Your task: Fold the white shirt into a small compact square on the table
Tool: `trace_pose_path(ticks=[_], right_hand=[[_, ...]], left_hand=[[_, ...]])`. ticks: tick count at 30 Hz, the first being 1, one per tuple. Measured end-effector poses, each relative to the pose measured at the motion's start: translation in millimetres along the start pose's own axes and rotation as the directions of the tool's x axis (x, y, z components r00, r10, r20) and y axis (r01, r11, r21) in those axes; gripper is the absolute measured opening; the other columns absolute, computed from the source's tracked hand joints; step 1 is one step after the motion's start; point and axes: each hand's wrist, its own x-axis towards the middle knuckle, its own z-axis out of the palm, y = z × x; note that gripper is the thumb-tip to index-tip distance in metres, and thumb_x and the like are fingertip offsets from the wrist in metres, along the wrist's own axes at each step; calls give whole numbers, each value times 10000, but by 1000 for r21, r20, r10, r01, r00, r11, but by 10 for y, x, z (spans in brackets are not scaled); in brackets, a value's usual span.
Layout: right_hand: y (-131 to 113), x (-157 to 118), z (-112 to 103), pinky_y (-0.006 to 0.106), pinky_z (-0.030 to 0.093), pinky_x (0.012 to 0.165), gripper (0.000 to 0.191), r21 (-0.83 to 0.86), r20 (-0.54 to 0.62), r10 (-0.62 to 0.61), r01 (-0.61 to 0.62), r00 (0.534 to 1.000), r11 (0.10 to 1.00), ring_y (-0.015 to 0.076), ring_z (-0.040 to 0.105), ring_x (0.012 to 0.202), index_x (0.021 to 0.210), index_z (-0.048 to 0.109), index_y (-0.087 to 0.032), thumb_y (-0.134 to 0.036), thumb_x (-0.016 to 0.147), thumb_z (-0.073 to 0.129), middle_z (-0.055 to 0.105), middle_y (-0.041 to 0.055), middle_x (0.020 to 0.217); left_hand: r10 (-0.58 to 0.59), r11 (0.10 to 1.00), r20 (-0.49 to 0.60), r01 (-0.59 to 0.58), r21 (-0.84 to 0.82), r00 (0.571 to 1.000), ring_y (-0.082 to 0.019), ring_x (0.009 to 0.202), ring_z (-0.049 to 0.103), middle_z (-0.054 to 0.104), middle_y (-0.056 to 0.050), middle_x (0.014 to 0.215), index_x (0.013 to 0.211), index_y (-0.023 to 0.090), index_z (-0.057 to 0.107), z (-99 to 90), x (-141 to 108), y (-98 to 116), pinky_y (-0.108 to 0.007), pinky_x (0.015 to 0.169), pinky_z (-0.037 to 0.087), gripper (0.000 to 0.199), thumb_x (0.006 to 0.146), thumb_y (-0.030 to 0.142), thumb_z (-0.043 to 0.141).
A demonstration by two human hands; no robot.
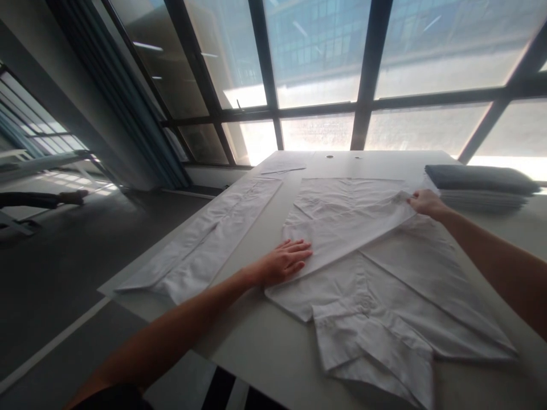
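A white shirt lies spread on the white table, one part of it folded over and its collar end toward the near edge. My left hand rests flat on the left side of the folded part, fingers spread. At the upper right, my right hand pinches the edge of that folded part, its fingers closed on the fabric. Some of the cloth under both hands is hidden.
Another white garment lies lengthwise along the table's left side. A folded dark cloth tops a white stack at the right. Windows stand behind the table. A person's leg shows far left.
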Motion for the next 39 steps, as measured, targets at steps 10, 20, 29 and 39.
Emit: trace_pose_path(ticks=[10, 20, 29, 39], right_hand=[[57, 84, 63, 336, 378, 753, 303, 12, -75, 7, -6, 997, 1000, 268, 643, 1014, 1195, 721, -101, -294, 994, 602, 722, 235, 1178], [23, -159, 394, 405, 416, 860, 366, -140, -118, -39, 22, 992, 990, 349, 613, 1156, 1279, 673, -84, -292, 1020, 519, 676, 291, 1230], [-861, -550, 352, 473, 379, 1122, 465, -67, -210, -340, 334, 917, 940, 351, 484, 1363, 1413, 575, -101, -300, 1039, 384, 523, 231, 1503], [-2088, -1735, 921, 517, 171, 1275, 662, 183, 102, -847, 827, 522, 532, 265, 166, 1599, 1656, 301, -237, -531, 1063, 300, 233, 70, 1719]], left_hand=[[-3, 998, 31, 1, 55, 1000, -266, 1586, 247, 351, -45, 1682, 1584, 284, 452, 15, -47, 81, -516, 1300, 159, 522, 1083, 428, 429], [30, 995, 59, -36, 97, 998, -265, 1602, 168, 244, -56, 1708, 1641, 246, 341, 69, -248, 116, -510, 1313, 82, 579, 1097, 444, 366], [-166, 985, -245, 172, 2, 955, -233, 1531, 379, 459, -101, 1619, 1563, 156, 474, -225, 104, -84, -438, 1276, 303, 544, 1050, 298, 359], [-212, 922, -226, 271, 277, 951, -319, 1571, 280, 343, -205, 1666, 1602, 86, 380, 327, 431, -282, -542, 1273, 233, 626, 1069, 407, 320]])
